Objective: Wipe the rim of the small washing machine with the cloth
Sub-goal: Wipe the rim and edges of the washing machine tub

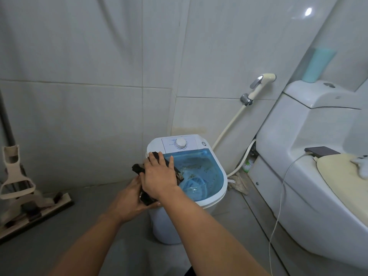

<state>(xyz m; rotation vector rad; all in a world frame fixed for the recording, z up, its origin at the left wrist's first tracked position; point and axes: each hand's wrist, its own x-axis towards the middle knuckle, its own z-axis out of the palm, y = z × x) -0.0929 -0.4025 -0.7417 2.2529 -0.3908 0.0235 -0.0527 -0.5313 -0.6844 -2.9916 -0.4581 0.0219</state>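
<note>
The right hand presses the dark cloth flat-fingered onto the small washing machine's left rim to scrub it, while the left hand grips the trailing end clear.

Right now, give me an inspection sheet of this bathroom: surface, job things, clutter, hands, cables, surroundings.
Surface: grey floor, nothing spilled that I can see.
Job's things: small washer open, specks of dirt in the blue tub; dark cloth lies on the left rim.
Clutter: crumpled rag on the floor between washer and toilet.
Hands: right hand presses the cloth on the rim; left hand grips its hanging end.
Cables: white cable runs from the phone on the toilet down to the floor.
Surroundings: tiled walls, sprayer on its hose, mop at left.
</note>
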